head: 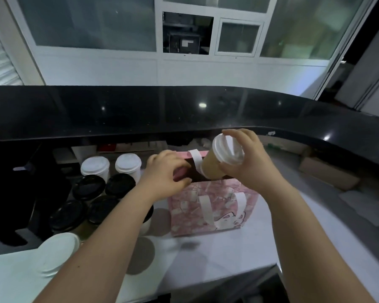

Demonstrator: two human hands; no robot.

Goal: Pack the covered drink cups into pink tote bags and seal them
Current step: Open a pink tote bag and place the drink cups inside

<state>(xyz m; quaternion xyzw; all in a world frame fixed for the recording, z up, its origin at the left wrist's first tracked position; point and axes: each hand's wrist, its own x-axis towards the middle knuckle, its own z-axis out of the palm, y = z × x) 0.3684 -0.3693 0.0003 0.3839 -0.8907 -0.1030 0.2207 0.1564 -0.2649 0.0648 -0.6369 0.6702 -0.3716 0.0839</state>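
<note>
Pale worktop [217,254] up front, and standing on it with its mouth open is the pink bag [223,206]. It is soft-sided, so that is the first worry: it looks ready to fold or tip if weight lands on a wall and not the floor.

Left of it sit the spare cups [120,184], 2 white-lidded at the back and at least 4 black-lidded nearer. They are packed close, right under the left forearm, and a careless pull of that arm could topple 1 of them, I reckon.

The left hand [164,173] curls its fingers over the bag's left rim, pinching it to hold the mouth wide. Let go early and the opening probably sags against the cup.

The right hand [249,162] wraps fingers and thumb round the top of the cup [212,169]. It hangs tilted over the mouth, base at the opening, top leaning toward the camera.

That tilt is the main risk. A covered drink on a lean may seep at the lid [225,152], and the grip sits partly on that lid, so a squeeze could pop it.

Smallest snag: the far strap [195,159] lies against the cup's side and may catch it going down.
</note>
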